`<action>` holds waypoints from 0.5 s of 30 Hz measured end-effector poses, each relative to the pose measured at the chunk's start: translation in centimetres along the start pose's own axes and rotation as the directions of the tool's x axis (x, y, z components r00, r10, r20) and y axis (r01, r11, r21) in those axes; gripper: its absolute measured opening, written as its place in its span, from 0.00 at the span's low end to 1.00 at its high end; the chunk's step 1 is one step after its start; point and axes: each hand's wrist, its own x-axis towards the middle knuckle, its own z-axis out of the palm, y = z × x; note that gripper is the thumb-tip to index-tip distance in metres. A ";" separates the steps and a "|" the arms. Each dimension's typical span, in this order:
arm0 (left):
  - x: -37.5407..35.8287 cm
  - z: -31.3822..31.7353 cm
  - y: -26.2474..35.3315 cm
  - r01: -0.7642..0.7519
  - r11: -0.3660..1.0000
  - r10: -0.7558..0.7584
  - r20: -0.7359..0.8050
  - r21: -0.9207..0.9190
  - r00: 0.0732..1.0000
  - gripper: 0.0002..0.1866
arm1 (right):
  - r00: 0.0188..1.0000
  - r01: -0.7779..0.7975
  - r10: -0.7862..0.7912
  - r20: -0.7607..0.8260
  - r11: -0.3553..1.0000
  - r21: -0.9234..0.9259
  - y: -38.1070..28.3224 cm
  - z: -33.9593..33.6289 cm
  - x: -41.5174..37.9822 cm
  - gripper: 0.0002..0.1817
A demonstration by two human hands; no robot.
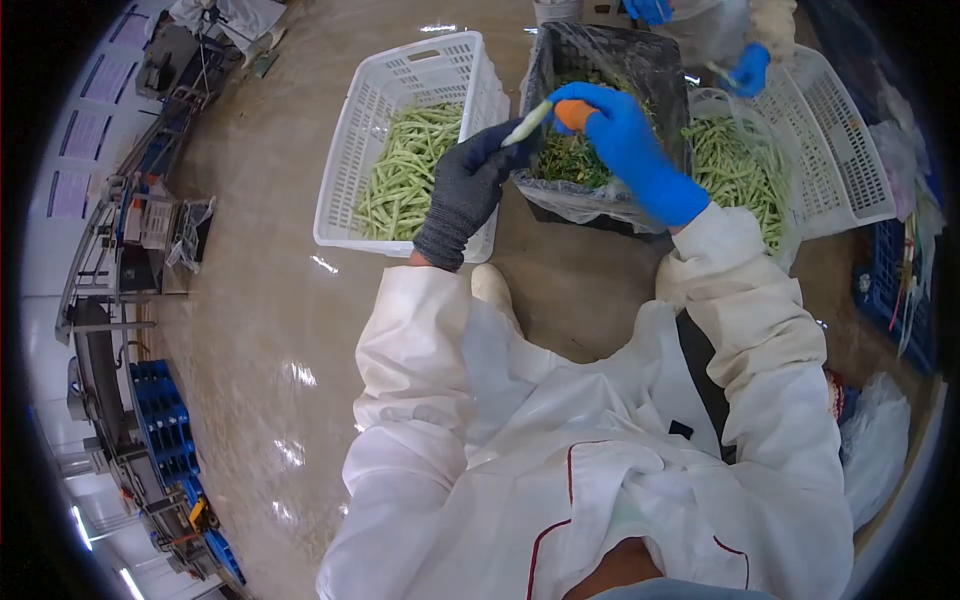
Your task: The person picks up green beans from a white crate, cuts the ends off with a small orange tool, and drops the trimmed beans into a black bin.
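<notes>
My left hand (466, 190), in a dark grey knit glove, is closed on one end of a pale green bean pod (528, 123). The pod points up and right toward my right hand (625, 145), which wears a blue glove. Its fingers are bent closed around a small orange object (574, 114), whose kind I cannot make out. The pod's far tip meets or nearly meets the blue fingertips. Below both hands stands a black crate (672, 95) lined with clear plastic, holding green trimmings (572, 158).
A white perforated crate (340, 170) of green beans (410, 165) stands at left. At right, more beans (738, 165) lie in a plastic bag beside another white crate (835, 140). A co-worker's blue-gloved hand (748, 70) is beyond. A blue crate (890, 275) sits far right.
</notes>
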 end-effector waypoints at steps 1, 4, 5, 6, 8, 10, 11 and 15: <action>0.2 0.4 0.3 -0.006 0.993 0.002 -0.036 -0.119 0.999 0.17 | 0.989 -0.145 0.135 0.055 0.960 0.242 -0.4 -0.1 0.3 0.11; 1.1 -0.2 1.4 -0.144 0.945 0.095 -0.175 -0.295 0.980 0.19 | 0.944 -0.234 0.226 0.241 0.972 0.008 1.8 0.9 -1.1 0.14; 1.2 -1.2 1.7 -0.190 0.891 0.107 -0.216 -0.413 0.971 0.20 | 0.908 -0.243 0.288 0.303 0.953 -0.180 2.5 0.7 -1.4 0.14; 1.3 -2.4 1.9 -0.239 0.820 0.115 -0.260 -0.520 0.959 0.21 | 0.887 -0.198 0.337 0.316 0.896 -0.398 3.4 0.4 -1.6 0.14; 1.4 -5.3 2.4 -0.380 0.742 0.188 -0.372 -0.553 0.909 0.21 | 0.856 -0.119 0.449 0.258 0.656 -0.745 6.4 -1.1 -2.5 0.13; 1.2 -8.1 1.4 -0.504 0.651 0.283 -0.435 -0.568 0.855 0.20 | 0.824 -0.121 0.551 0.133 0.401 -0.908 11.3 -4.2 -4.1 0.12; 1.1 -8.7 1.3 -0.538 0.626 0.289 -0.473 -0.565 0.833 0.22 | 0.801 -0.141 0.594 0.072 0.304 -0.942 12.9 -5.3 -4.4 0.13; 1.2 -8.2 1.5 -0.522 0.577 0.249 -0.474 -0.628 0.845 0.19 | 0.903 -0.096 0.424 0.073 0.363 -0.927 8.2 -4.2 -2.6 0.24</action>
